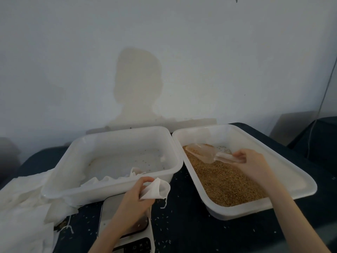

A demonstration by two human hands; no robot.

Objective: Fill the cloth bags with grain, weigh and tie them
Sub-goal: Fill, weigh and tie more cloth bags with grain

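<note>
The dark blue cloth-covered worktop (182,230) is carrying two white rectangular plastic tubs: the left one (116,183) is holding loose white cloth, the right one (284,172) is holding golden-brown grain (226,181). A white digital scale (125,232) is sitting under the left forearm. The right hand (251,161) is gripping the handle of a clear plastic scoop (202,152) — its grip is clamped on it, the blade lying on the grain. The left hand (135,196) is pinching a small white cloth bag (156,189), mouth facing the grain tub. Holding that mouth wide and close to the tub's edge — over it, ideally — should be limiting spills.
</note>
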